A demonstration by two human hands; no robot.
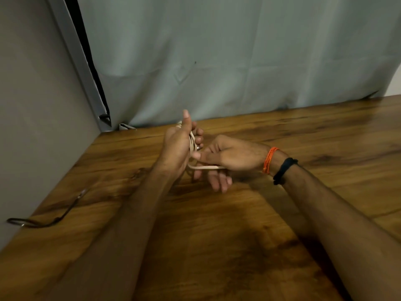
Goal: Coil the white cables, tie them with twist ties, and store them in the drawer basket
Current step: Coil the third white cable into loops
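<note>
A white cable [206, 167] is partly wound into a small coil inside my left hand [176, 146], which is raised above the wooden table with its thumb pointing up. Most of the coil is hidden behind that hand's fingers. My right hand [225, 157] is just to the right, pinching the cable near its metal plug end with thumb and forefinger. A loose strand of cable runs under my right hand's palm. No twist tie or drawer basket is visible.
A dark cable [43, 222] lies on the wooden table [217, 246] at the far left, near a grey wall panel [32, 127]. A grey-green curtain [238, 61] hangs along the table's back edge. My right wrist wears orange and black bands.
</note>
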